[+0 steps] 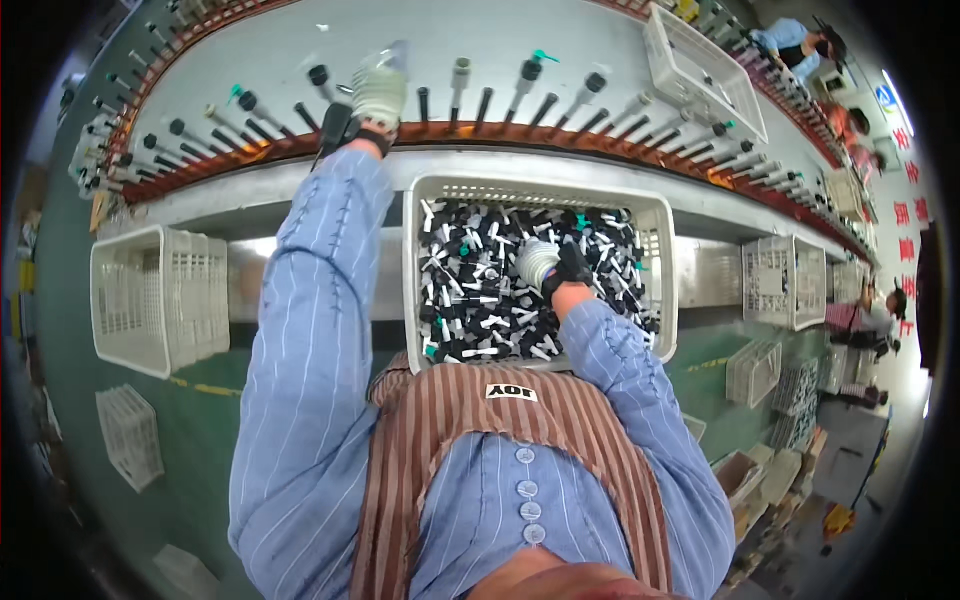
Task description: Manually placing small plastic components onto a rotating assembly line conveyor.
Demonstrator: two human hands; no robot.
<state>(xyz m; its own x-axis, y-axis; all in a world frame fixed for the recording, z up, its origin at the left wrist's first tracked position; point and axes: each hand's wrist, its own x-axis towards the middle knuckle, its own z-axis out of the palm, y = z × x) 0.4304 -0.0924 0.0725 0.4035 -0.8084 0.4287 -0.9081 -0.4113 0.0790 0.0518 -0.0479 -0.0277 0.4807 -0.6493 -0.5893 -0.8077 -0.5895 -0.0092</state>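
Note:
My left hand (380,92), in a pale glove, reaches out over the row of upright stems on the conveyor line. It is blurred, and what its fingers hold, if anything, cannot be made out. Beside it stand dark-capped plastic parts (318,77) on the stems, a few with green tips. In the white crate (540,188) in front of me, my right hand (540,262), also gloved, rests on a heap of small black, white and green plastic parts (480,290). Its fingertips are hidden from view.
An orange-brown rail (460,132) carries the stems in a curve across the far side. A white basket (705,75) sits on the grey surface beyond it. Stacked crates (165,300) stand at left, another crate (785,282) at right. Other people (795,45) work farther right.

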